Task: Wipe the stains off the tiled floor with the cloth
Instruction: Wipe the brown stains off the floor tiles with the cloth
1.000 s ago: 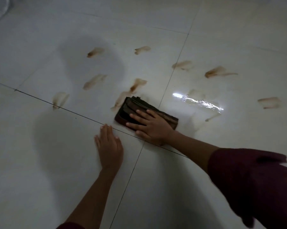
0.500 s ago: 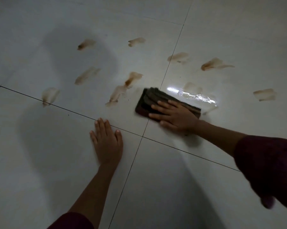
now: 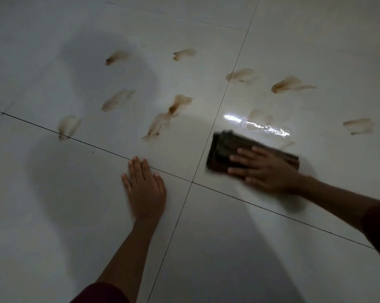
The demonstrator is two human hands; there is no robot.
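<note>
A dark brown folded cloth [image 3: 225, 145] lies flat on the white tiled floor [image 3: 228, 248], just right of a vertical grout line. My right hand [image 3: 265, 169] presses down on it with fingers spread, palm on its right half. My left hand [image 3: 144, 186] rests flat on the floor to the left, fingers together, holding nothing. Several brown smeared stains mark the tiles beyond: one long pair [image 3: 167, 114] left of the cloth, others at the far left [image 3: 67, 126], top [image 3: 184, 54] and right [image 3: 291, 85], [image 3: 358, 126].
A wet glossy patch [image 3: 259, 125] reflects light just beyond the cloth. Dark grout lines cross near my left hand [image 3: 191, 182]. My shadow darkens the left tiles. Dark red sleeves show at the bottom and right edges.
My right hand has slid the cloth to the right, across the vertical grout line, away from the long stain pair. My left hand stays planted on the floor.
</note>
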